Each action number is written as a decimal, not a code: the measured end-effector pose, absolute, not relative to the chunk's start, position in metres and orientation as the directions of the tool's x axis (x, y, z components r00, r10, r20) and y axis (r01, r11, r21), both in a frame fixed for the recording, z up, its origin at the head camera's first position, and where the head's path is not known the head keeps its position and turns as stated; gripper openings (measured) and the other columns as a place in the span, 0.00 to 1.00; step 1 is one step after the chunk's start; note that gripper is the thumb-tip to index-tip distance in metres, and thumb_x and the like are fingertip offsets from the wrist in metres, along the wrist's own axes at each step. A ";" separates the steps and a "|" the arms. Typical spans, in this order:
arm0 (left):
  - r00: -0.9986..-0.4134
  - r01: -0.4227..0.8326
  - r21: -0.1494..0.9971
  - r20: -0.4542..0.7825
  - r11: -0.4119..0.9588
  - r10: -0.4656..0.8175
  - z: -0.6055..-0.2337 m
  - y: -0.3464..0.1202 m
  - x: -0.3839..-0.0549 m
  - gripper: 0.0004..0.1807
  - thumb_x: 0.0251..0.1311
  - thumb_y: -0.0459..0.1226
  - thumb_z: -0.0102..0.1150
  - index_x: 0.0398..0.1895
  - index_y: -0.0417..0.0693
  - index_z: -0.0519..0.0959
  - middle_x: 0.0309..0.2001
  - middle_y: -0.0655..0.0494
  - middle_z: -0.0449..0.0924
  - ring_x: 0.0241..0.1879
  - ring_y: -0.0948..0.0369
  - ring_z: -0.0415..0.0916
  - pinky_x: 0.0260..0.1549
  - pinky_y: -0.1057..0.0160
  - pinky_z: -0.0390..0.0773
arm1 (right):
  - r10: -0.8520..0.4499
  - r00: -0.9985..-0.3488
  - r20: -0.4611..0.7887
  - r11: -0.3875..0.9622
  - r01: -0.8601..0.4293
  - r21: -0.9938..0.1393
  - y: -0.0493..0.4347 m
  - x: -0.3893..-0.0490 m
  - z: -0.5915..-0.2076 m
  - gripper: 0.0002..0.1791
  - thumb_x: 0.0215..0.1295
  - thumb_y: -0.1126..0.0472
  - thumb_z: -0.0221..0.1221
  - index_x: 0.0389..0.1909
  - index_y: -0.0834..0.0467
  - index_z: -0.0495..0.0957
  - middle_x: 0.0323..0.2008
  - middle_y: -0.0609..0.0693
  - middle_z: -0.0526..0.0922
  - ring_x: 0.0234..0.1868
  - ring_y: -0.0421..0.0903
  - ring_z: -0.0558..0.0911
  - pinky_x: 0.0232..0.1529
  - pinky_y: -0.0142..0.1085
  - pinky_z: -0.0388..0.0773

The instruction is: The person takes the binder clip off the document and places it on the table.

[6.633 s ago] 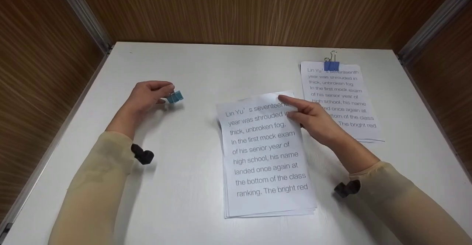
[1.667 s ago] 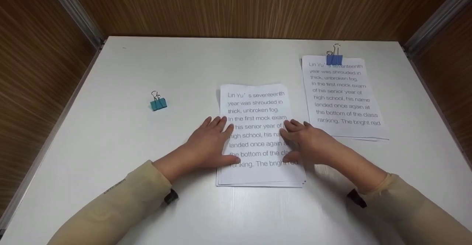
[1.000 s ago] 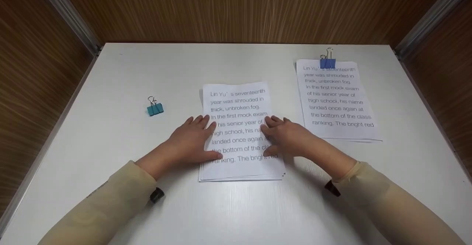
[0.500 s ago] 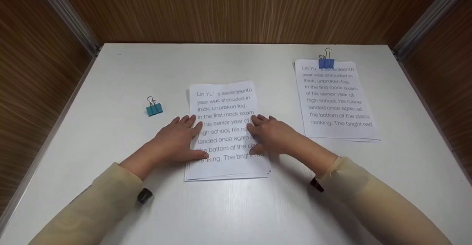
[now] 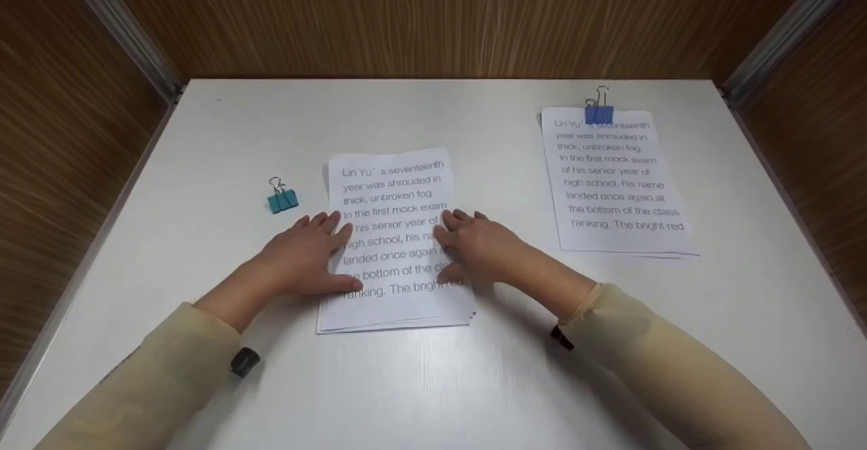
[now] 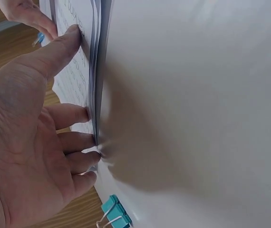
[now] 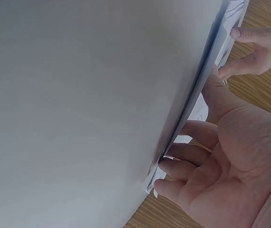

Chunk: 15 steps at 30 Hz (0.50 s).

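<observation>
A loose stack of printed sheets [image 5: 399,313] lies on the table left of centre, its bottom edges slightly uneven. My left hand [image 5: 301,257] rests along its left side, thumb on the top sheet and fingertips against the edge. From the opposite side my right hand [image 5: 484,250] touches the right edge, with its thumb over the print too. Both wrist views show the fingers gently bent against the sheet edges. A teal binder clip [image 5: 283,200] lies on the table just beyond my left fingers, and the left wrist view shows that clip [image 6: 116,212] low down.
At the back right lies a second stack of the same printed sheets [image 5: 620,241], with a blue binder clip [image 5: 599,115] on its top edge. Wood-grain panels [image 5: 433,19] stand behind and at both sides of the white table [image 5: 433,396].
First my left hand held the teal binder clip; later it lies on the table and both hands are at the stack. Over the last second, hands and stack have slid left together.
</observation>
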<state>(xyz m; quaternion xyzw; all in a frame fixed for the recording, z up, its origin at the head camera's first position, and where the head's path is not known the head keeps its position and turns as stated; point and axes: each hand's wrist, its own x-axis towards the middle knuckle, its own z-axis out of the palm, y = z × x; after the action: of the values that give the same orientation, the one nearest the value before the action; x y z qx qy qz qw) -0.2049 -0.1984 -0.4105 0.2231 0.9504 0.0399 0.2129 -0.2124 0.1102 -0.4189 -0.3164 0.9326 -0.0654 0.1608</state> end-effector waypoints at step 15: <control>-0.820 0.359 0.205 -0.396 0.910 0.413 -0.408 -0.220 -0.208 0.58 0.60 0.65 0.68 0.85 0.45 0.57 0.84 0.38 0.48 0.82 0.37 0.45 0.77 0.35 0.53 | -0.628 -0.745 -0.225 0.776 -0.578 -0.251 0.092 -0.211 -0.424 0.47 0.67 0.38 0.68 0.77 0.63 0.68 0.79 0.67 0.62 0.80 0.65 0.61 0.77 0.60 0.60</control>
<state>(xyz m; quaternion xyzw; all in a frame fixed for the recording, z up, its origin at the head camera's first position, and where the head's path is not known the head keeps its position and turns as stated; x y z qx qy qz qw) -0.2077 -0.2205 -0.4082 0.2027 0.9520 0.0608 0.2212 -0.2113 0.0920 -0.4235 -0.3240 0.9305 -0.0825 0.1497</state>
